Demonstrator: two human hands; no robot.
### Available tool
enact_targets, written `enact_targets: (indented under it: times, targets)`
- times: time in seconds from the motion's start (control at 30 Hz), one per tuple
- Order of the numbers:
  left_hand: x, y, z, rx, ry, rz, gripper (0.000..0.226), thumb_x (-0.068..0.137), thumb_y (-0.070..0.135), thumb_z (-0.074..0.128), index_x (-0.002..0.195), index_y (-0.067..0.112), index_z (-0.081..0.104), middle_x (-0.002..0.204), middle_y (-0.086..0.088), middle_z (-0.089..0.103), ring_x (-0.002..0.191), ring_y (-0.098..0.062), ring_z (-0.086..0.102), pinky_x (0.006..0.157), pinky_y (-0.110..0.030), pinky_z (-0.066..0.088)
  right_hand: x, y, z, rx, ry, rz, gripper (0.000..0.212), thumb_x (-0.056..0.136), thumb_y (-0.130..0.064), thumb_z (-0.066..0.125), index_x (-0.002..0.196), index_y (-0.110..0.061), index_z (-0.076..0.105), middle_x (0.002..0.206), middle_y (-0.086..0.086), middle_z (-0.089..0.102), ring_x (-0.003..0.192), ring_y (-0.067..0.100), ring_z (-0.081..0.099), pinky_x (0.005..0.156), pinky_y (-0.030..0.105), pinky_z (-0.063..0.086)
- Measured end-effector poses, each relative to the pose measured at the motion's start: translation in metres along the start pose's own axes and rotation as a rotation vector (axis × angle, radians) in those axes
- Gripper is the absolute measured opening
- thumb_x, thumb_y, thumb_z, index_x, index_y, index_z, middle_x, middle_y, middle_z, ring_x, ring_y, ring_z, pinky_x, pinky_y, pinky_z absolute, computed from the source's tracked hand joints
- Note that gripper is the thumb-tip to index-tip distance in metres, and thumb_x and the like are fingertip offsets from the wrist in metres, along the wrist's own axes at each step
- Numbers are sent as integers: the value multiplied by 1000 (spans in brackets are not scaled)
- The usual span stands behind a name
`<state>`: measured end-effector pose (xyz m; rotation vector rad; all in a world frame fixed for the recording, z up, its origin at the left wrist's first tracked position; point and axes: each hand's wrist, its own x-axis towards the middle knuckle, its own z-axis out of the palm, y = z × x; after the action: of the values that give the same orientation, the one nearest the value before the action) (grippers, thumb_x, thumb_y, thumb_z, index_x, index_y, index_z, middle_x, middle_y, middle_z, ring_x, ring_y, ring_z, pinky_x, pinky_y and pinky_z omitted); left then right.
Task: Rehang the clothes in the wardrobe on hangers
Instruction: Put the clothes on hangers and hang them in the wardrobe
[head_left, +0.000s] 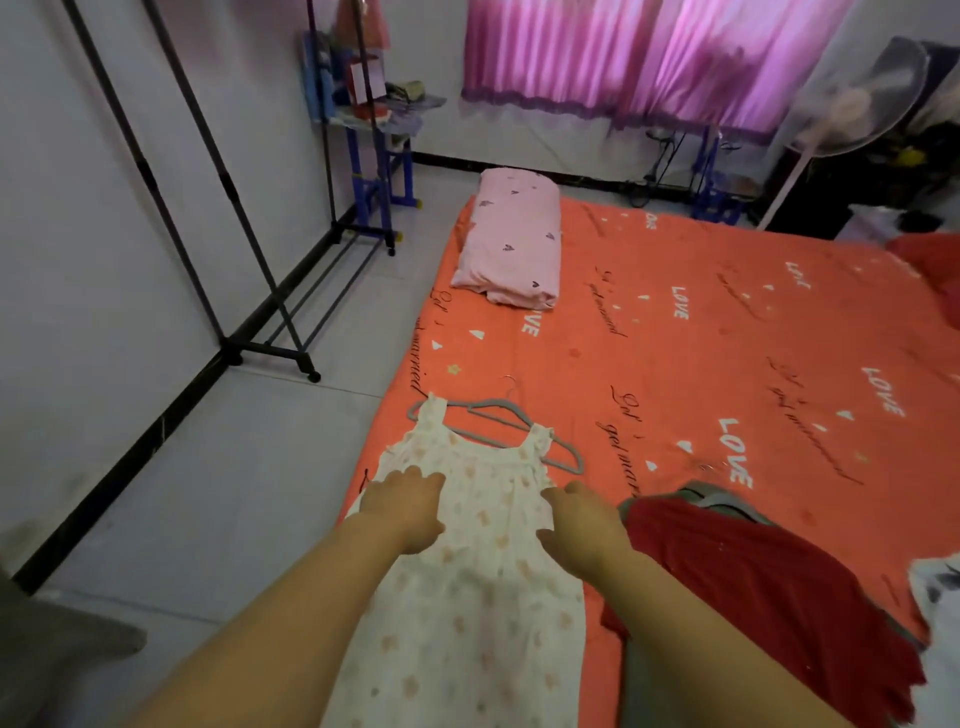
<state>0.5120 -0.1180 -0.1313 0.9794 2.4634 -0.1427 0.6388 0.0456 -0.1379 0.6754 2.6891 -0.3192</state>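
On the near left corner of the bed (675, 338), a white printed dress (478, 597) lies flat, neck towards the far side, its hem running off the near edge. A grey hanger (493, 402) lies at the neckline; both shoulder straps rest over its arms and its hook points far. The left hand (405, 506) rests palm down on the left side of the dress, fingers loosely extended, gripping nothing. The right hand (582, 519) sits at the right edge of the dress with fingers bent; whether it pinches the fabric cannot be told. A red garment (753, 587) lies just right of the dress. A pink pillow (511, 239) lies farther up the bed. A black clothes rack (249, 343) stands on the floor against the left wall.
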Motion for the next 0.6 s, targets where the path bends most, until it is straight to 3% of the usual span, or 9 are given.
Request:
enact_targets:
  times: [0.17,0.37,0.6]
  targets:
    - [102,-6,-4,-29,-13,-6,57,93,37,50,142,19,28,134,-9,41,122,-29,41,97,-41,39,117,17,4,14,-64,-48,47,93,-31,50,135,-11,42,136,10,44,127,29,40,103,37,37]
    - [227,-7,18,-83,28,-16,60,92,38,51,143,20,27,137,-6,40,123,-26,41,95,-39,38,253,41,31,7,-112,-41,45,94,-30,49,134,-12,39,132,12,44,121,30,43,98,38,39]
    - [335,-13,71,-131,69,11,61,92,36,52,145,22,25,138,-4,39,126,-24,38,97,-38,39,379,62,98,74,-65,22,44,92,-15,48,134,-9,36,130,15,43,118,34,46,98,41,40]
